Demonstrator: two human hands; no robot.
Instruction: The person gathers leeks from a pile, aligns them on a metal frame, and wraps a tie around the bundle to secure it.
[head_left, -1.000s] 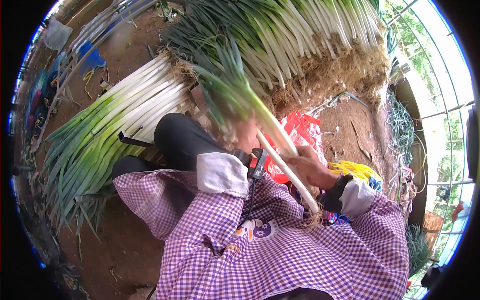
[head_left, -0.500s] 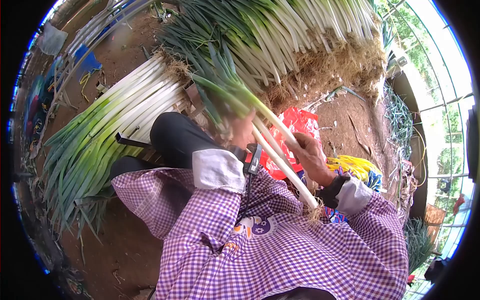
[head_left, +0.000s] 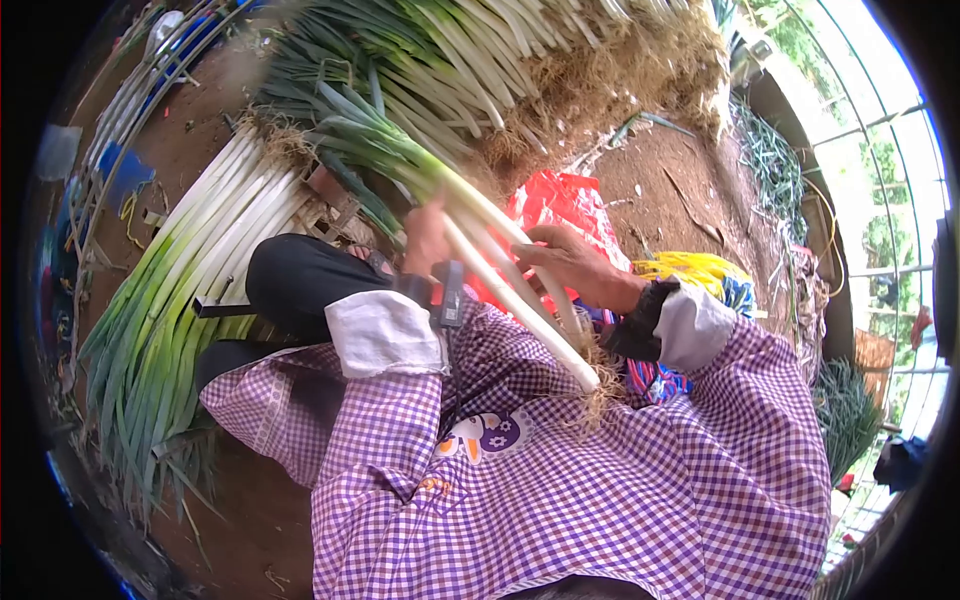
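Note:
A few leeks [head_left: 520, 312] lie slantwise before my body, green leaves to the upper left and roots at the lower right by my checked smock. My left hand [head_left: 427, 240], slightly blurred, is closed round them where green turns to white. My right hand [head_left: 582, 268] grips the white stalks farther down, with its fingertips over the upper one; part of the stalks is hidden behind that hand. Behind the hands is a red plastic bag [head_left: 568, 205].
A large heap of leeks [head_left: 440, 75] lies at the back, roots toward me. Another pile [head_left: 200, 235] rests at left on a frame with a dark metal bar [head_left: 225, 308]. Yellow strips [head_left: 695, 266] and a blue-and-red bundle [head_left: 655, 382] are beside my right wrist.
The view has shifted, so most things appear farther left. My right hand has moved up along the stalks toward my left hand, and the stalks sit closer together.

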